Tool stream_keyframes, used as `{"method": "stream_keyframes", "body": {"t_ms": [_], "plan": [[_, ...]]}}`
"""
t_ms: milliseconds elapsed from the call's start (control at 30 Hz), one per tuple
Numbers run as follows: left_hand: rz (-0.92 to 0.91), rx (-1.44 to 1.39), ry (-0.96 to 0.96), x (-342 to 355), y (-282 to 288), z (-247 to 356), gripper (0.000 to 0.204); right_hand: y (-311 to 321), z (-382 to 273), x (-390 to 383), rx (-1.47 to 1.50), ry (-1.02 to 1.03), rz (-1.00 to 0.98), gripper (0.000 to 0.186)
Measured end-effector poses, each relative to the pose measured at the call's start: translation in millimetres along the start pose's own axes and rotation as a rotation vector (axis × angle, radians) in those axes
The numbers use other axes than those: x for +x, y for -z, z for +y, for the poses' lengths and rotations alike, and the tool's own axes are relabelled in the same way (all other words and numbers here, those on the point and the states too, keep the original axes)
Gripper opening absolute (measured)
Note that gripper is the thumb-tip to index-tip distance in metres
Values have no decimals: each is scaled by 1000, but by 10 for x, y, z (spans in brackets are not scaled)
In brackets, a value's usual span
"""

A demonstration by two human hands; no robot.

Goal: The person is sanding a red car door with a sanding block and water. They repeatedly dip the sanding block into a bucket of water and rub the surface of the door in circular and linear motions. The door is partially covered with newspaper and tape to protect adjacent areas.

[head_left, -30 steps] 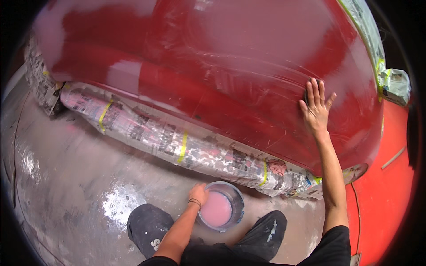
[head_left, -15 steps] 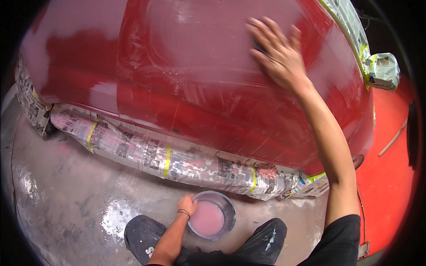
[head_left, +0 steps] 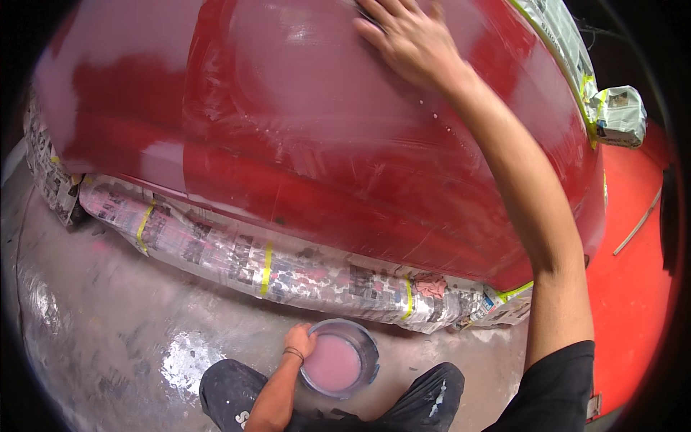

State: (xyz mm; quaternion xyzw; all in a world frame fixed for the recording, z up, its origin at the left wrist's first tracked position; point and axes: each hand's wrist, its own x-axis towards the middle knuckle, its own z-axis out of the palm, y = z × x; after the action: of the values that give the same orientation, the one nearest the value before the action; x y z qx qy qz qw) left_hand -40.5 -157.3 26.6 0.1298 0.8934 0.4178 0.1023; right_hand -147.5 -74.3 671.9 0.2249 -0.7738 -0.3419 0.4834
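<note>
A red car body panel (head_left: 324, 201), patched with dull pinkish areas and white streaks, fills the upper view. My right hand (head_left: 407, 39) lies on it near the top edge, fingers spread over a dark pad (head_left: 371, 16) that is mostly hidden beneath them. A few white droplets sit below that hand. My left hand (head_left: 299, 338) grips the left rim of a bucket (head_left: 371, 360) holding milky pink liquid, low in the middle between my knees.
Newspaper with yellow tape wraps the sill (head_left: 216, 252) along the car's lower edge and a boxy part (head_left: 620, 115) at the right. Masking sheet (head_left: 551, 50) follows the upper right edge. A stained floor (head_left: 108, 317) meets a red area (head_left: 626, 302) at right, where a thin rod lies.
My right hand has swept up and leftward across the panel. My left hand stays on the bucket, which appears lower and further left as the view shifts.
</note>
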Motion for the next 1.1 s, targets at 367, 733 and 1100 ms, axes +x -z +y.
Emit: {"method": "stream_keyframes", "body": {"t_ms": [367, 733, 1100], "plan": [[-46, 9, 28, 73, -31, 62, 29, -87, 825, 206, -189, -340, 39, 58], [-86, -36, 81, 169, -142, -117, 36, -363, 461, -224, -180, -148, 184, 59], [-18, -15, 53, 135, -162, -160, 31, -627, -159, -150, -70, -332, 215, 65]]}}
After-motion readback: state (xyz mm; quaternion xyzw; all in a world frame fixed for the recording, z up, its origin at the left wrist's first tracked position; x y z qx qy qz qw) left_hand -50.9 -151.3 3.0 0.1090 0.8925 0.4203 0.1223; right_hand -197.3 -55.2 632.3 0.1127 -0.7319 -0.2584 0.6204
